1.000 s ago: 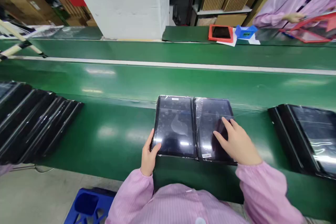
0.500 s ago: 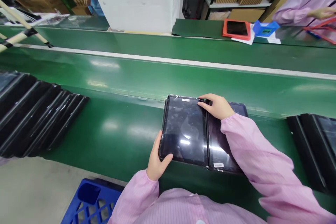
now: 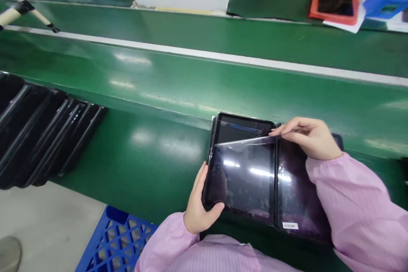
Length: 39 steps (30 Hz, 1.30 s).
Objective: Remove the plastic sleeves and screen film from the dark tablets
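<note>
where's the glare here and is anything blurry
In the head view, sharp streaks of glare cross the clear film pinched by the right hand; same view, softer hazy patches lie on the green worktop beside it; also in the head view, the red-framed device at upper right looks slightly blurred.

Bare green worktop (image 3: pixel 149 153) gave passage leftward from the left hand (image 3: pixel 199 206) to the overlapping black tablets (image 3: pixel 54 131); toward the right hand (image 3: pixel 310 136), raised clear film (image 3: pixel 247 170) barred the way.
</note>
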Each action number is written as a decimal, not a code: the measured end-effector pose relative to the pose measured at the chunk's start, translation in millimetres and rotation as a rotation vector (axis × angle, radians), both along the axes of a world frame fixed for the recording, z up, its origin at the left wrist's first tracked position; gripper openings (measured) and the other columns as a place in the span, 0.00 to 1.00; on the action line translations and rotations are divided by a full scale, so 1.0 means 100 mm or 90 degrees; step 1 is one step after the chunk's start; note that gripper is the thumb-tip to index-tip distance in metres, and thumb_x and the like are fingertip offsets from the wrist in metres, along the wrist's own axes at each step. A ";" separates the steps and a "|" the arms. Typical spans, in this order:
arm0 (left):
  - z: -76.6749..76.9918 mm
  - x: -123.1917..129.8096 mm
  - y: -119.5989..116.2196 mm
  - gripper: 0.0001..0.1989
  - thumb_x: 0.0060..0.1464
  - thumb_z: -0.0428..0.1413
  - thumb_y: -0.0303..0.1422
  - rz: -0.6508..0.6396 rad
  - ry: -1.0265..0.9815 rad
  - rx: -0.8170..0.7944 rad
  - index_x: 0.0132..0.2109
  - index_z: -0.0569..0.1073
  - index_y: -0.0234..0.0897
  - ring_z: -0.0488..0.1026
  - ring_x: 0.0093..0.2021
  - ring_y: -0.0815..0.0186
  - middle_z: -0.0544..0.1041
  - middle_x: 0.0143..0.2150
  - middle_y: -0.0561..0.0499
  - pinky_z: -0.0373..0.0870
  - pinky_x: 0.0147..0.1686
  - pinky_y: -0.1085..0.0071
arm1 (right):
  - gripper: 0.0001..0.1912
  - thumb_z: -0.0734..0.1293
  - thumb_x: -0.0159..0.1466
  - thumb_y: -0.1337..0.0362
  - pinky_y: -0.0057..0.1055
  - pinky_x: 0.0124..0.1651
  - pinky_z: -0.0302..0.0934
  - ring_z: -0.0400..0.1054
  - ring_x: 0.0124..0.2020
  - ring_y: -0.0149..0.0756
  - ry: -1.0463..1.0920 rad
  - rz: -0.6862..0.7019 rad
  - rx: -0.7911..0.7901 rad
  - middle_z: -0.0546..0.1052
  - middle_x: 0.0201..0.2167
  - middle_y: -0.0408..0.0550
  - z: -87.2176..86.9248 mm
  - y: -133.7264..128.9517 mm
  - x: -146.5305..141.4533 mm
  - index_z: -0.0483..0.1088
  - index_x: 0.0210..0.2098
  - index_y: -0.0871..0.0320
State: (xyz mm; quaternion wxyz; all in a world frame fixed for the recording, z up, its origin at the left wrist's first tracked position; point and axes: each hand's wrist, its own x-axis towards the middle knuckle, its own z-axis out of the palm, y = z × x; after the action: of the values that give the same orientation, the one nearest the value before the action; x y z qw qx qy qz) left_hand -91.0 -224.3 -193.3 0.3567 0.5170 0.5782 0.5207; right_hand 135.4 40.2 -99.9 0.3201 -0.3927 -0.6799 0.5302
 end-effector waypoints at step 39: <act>0.00 -0.08 -0.02 0.31 0.63 0.56 0.39 0.079 0.011 0.008 0.71 0.60 0.43 0.62 0.70 0.52 0.64 0.71 0.42 0.61 0.68 0.56 | 0.05 0.67 0.49 0.72 0.31 0.34 0.69 0.74 0.25 0.31 0.090 -0.096 -0.094 0.78 0.23 0.43 0.01 -0.04 -0.20 0.68 0.22 0.57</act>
State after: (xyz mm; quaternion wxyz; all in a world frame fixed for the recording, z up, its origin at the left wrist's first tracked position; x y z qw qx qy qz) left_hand -99.1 -226.7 -193.7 0.3158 0.4869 0.6085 0.5411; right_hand 115.9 36.3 -99.2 0.3763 -0.4270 -0.5832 0.5796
